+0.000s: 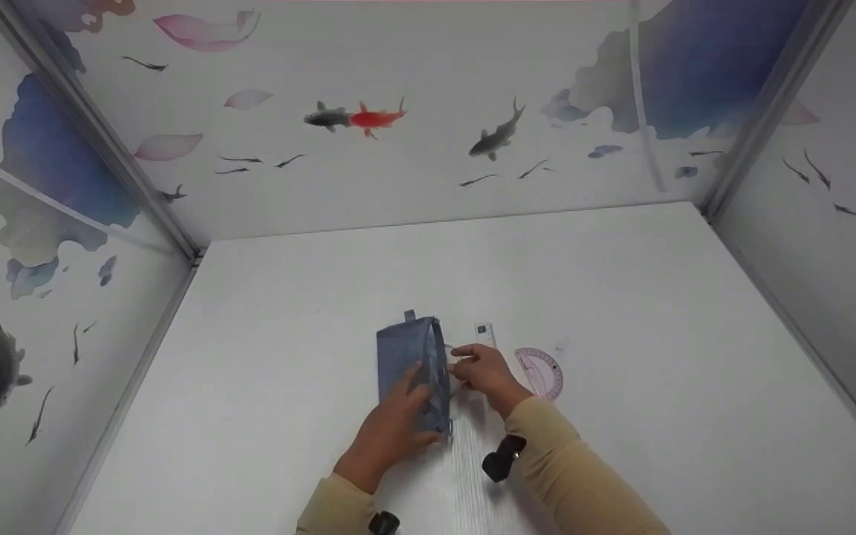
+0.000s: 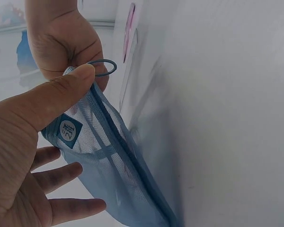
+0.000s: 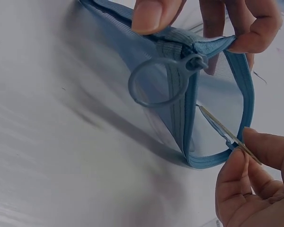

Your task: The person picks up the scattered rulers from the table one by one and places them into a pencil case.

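A blue mesh zip pouch stands on its side on the white table, its zipped mouth gaping to the right. My left hand holds it along the near edge, the thumb on the zip band and the other fingers against the mesh. At the mouth, my right hand pinches a thin, pointed, pale-edged piece between thumb and fingertips. Its tip reaches inside the zip rim; I cannot tell what kind of thing it is. A blue ring hangs at the pouch's zip end.
Beyond the right hand lies a clear ruler. A pink-marked clear protractor lies beside the right wrist, partly behind the forearm. Printed walls enclose the white table at the back and both sides.
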A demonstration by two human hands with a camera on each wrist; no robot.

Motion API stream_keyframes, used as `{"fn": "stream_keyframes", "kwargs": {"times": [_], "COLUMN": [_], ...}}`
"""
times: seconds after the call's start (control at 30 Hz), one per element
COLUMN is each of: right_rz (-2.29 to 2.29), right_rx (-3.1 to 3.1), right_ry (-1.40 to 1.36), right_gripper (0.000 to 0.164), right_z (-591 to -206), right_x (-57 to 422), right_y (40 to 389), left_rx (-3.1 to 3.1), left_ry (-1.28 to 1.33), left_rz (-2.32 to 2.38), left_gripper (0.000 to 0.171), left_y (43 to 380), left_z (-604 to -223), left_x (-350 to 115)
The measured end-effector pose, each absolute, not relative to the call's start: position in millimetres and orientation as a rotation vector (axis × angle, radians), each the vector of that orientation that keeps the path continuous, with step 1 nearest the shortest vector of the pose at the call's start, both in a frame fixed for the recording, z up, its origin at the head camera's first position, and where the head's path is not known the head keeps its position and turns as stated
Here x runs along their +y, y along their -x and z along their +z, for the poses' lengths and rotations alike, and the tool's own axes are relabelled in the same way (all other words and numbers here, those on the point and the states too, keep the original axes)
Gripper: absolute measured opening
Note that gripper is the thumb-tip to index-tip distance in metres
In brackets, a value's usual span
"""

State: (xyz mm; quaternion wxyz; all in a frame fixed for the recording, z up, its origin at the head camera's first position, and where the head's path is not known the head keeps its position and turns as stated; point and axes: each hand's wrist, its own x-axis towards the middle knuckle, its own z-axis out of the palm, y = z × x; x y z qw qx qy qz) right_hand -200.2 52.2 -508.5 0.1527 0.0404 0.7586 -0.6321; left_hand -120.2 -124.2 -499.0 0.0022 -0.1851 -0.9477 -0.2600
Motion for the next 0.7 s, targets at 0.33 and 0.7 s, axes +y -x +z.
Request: {"fn": "stream_keyframes", "kwargs": {"times": [0.33, 0.7], "right_rz": [-1.722, -1.705], "right_rx": [2.230, 2.245], "right_ry": [-0.110, -0.083], "right_gripper": [0.036, 0.036], "right_z": [-509.8, -510.3], "right_x": [46.1, 39.2], "right_y": [198.6, 197.2], "left_rx": [-2.979, -2.971], "left_ry": [0.578, 0.596], "left_rz": [-0.784, -0.795], "left_gripper": [0.056, 0.057], "left_y": [121.5, 120.7], "left_z": [-501.2, -498.6], "left_x": [-124.6, -125.6]}}
